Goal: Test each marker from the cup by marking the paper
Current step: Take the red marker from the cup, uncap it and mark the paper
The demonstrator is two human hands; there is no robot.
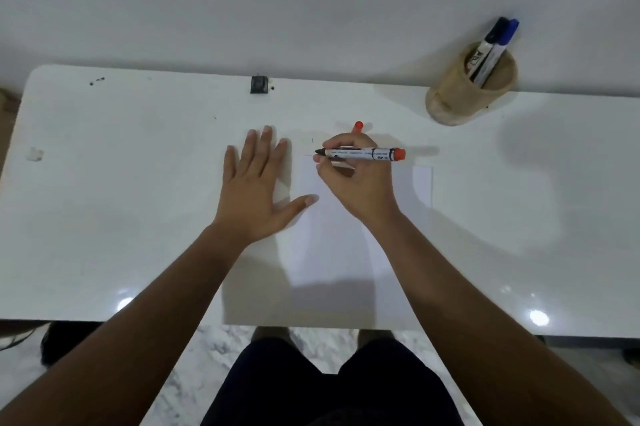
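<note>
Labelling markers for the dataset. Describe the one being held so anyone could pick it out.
On the white table, find the paper in the middle. The right hand above its top edge holds a white marker lying level, tip pointing left. Unlike the two markers in the cup, its end is orange.

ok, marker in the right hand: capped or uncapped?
Uncapped: the white red-ended marker shows a bare dark tip at its left end; a red cap pokes out behind the right hand.

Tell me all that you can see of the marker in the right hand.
The marker has a white barrel with small dark print, a dark band and a red end cap at its right. Its dark tip is bare and points left, close to the far edge of the paper. It lies nearly level across the right hand, whose fingers pinch it near the tip. A red cap shows just behind the hand.
</note>
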